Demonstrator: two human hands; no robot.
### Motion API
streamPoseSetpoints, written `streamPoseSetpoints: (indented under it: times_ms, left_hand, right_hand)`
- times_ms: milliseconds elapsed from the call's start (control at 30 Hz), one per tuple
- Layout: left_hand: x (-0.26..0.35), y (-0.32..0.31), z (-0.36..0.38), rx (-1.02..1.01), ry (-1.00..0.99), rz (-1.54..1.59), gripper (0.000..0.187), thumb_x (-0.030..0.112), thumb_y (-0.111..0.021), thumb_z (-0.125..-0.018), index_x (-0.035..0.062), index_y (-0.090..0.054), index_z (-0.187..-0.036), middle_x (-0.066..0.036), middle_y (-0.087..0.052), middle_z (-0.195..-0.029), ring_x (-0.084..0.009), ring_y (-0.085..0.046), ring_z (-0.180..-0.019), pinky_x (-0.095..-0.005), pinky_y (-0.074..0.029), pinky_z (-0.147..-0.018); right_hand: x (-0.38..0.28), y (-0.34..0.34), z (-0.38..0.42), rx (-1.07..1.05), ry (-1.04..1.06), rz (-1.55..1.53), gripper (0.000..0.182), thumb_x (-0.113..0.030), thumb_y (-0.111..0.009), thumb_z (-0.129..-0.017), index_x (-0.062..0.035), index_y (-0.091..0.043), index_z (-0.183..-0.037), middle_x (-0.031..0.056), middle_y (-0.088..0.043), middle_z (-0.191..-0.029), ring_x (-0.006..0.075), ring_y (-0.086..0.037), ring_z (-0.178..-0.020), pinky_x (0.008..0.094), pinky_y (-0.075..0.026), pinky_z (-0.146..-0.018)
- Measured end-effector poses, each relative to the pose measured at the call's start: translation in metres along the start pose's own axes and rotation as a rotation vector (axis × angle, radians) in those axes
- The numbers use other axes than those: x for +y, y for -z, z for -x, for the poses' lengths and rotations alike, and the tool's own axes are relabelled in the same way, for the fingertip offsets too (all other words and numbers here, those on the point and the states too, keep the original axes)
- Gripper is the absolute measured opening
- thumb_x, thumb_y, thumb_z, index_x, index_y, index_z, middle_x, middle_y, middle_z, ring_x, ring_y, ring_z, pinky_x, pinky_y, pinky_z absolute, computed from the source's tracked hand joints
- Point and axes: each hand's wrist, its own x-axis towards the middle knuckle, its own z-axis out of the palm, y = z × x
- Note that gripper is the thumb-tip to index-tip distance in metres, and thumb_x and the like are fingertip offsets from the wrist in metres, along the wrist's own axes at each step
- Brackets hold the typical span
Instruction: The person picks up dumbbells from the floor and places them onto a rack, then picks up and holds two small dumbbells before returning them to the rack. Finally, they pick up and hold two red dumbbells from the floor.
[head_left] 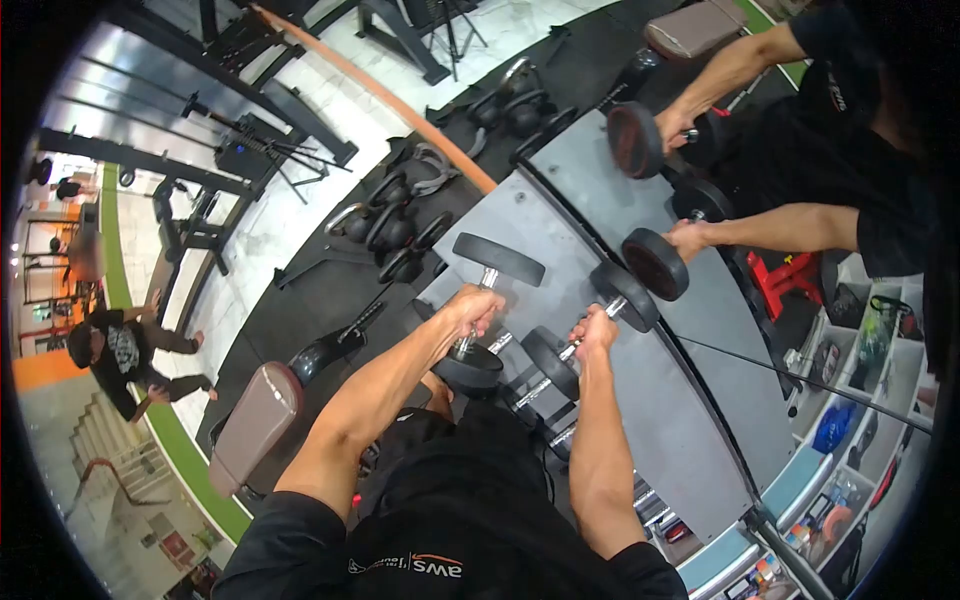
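My left hand (475,308) is closed around the chrome handle of a black dumbbell (500,260), one head beyond the fist and the other nearer my body. In my right hand (594,330) is a second black dumbbell (626,297), gripped at its handle and tilted. Both are held in front of my torso, above a grey panel (640,400). Below and between my forearms, more chrome handles (530,393) show, partly hidden by the held weights and my arms.
Kettlebells (390,225) lie on the dark mat to the left. A padded bench (260,425) stands beside me. At right, a figure in black (830,170) holds dumbbells, perhaps a reflection. Shelves (850,430) stand at lower right. Another person (125,350) is far left.
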Motion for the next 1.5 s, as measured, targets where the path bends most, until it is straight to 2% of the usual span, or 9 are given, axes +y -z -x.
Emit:
streamPoseSetpoints:
  times_ms: [267,500,533,667,900,1133,1267,1367,1500]
  left_hand:
    - [-0.07,0.046,0.073,0.043,-0.083,0.292,0.023,0.003,-0.064,-0.08,0.0063,-0.048,-0.065,0.0,-0.041,-0.048,-0.0096,-0.038,-0.035,-0.0299,-0.029,-0.035]
    - [-0.118,0.085,0.119,0.165,-0.176,0.479,0.024,0.001,-0.064,-0.08,0.0066,-0.046,-0.065,0.001,-0.041,-0.048,-0.0096,-0.038,-0.035,-0.03,-0.03,-0.036]
    - [-0.127,0.089,0.124,0.188,-0.189,0.505,0.026,0.003,-0.064,-0.079,0.0073,-0.046,-0.062,0.001,-0.041,-0.048,-0.0091,-0.038,-0.036,-0.0289,-0.03,-0.035]
    - [-0.156,0.107,0.134,0.22,-0.179,0.684,0.027,0.002,-0.064,-0.079,0.0082,-0.045,-0.061,0.001,-0.042,-0.048,-0.0088,-0.037,-0.036,-0.0289,-0.031,-0.036]
    - [-0.223,0.131,0.162,0.307,-0.223,0.937,0.028,0.003,-0.065,-0.081,0.0089,-0.046,-0.062,0.001,-0.041,-0.049,-0.0087,-0.036,-0.037,-0.0284,-0.031,-0.038]
    - [-0.322,0.135,0.208,0.47,-0.321,1.204,0.024,0.002,-0.063,-0.083,0.0071,-0.048,-0.066,0.002,-0.039,-0.049,-0.0082,-0.035,-0.037,-0.0275,-0.03,-0.037]
    - [-0.395,0.128,0.23,0.563,-0.406,1.367,0.021,0.002,-0.064,-0.083,0.0059,-0.05,-0.068,0.002,-0.038,-0.048,-0.0093,-0.035,-0.035,-0.0286,-0.031,-0.037]
    - [-0.447,0.119,0.254,0.632,-0.436,1.495,0.023,0.004,-0.065,-0.083,0.0073,-0.049,-0.067,0.001,-0.038,-0.047,-0.0097,-0.036,-0.035,-0.0299,-0.035,-0.038]
    - [-0.509,0.098,0.284,0.724,-0.475,1.676,0.027,0.006,-0.065,-0.083,0.011,-0.046,-0.065,0.002,-0.039,-0.048,-0.0085,-0.037,-0.036,-0.0284,-0.035,-0.039]
  right_hand:
    - [0.005,0.018,-0.01,-0.195,0.002,-0.05,0.026,-0.011,-0.059,-0.082,-0.0149,-0.036,-0.072,-0.0033,-0.025,-0.053,0.0103,-0.022,-0.04,0.0326,-0.031,-0.041]
    - [0.005,0.043,-0.033,-0.335,-0.01,-0.012,0.03,-0.017,-0.062,-0.082,-0.0165,-0.035,-0.069,-0.0045,-0.026,-0.052,0.0106,-0.024,-0.042,0.0308,-0.029,-0.042]
    - [0.005,0.043,-0.031,-0.317,-0.018,-0.009,0.035,-0.016,-0.06,-0.083,-0.0184,-0.033,-0.061,-0.0058,-0.026,-0.049,0.0103,-0.027,-0.038,0.0308,-0.03,-0.042]
    - [0.007,0.045,-0.029,-0.428,-0.008,0.041,0.033,-0.018,-0.06,-0.087,-0.0172,-0.035,-0.065,-0.0051,-0.028,-0.05,0.0102,-0.026,-0.04,0.0302,-0.027,-0.042]
    - [0.036,0.025,0.032,-0.455,0.116,0.509,0.033,-0.017,-0.061,-0.085,-0.0161,-0.037,-0.064,-0.0037,-0.028,-0.049,0.0114,-0.025,-0.038,0.0297,-0.028,-0.042]
    - [0.075,0.016,0.092,-0.555,0.273,1.005,0.029,-0.012,-0.061,-0.084,-0.011,-0.041,-0.064,-0.0028,-0.032,-0.047,0.0103,-0.032,-0.035,0.0298,-0.033,-0.036]
    - [0.099,0.018,0.111,-0.697,0.37,1.158,0.023,-0.012,-0.064,-0.085,-0.009,-0.045,-0.073,-0.0015,-0.034,-0.049,0.0114,-0.035,-0.036,0.0293,-0.034,-0.036]
    - [0.113,0.017,0.13,-0.82,0.449,1.313,0.003,-0.008,-0.062,-0.088,-0.0054,-0.062,-0.089,-0.0012,-0.044,-0.053,0.0099,-0.039,-0.04,0.0266,-0.035,-0.038]
    - [0.141,0.007,0.147,-0.964,0.551,1.57,0.006,-0.009,-0.059,-0.089,-0.0048,-0.063,-0.087,0.0002,-0.052,-0.061,0.0113,-0.046,-0.047,0.0285,-0.038,-0.044]
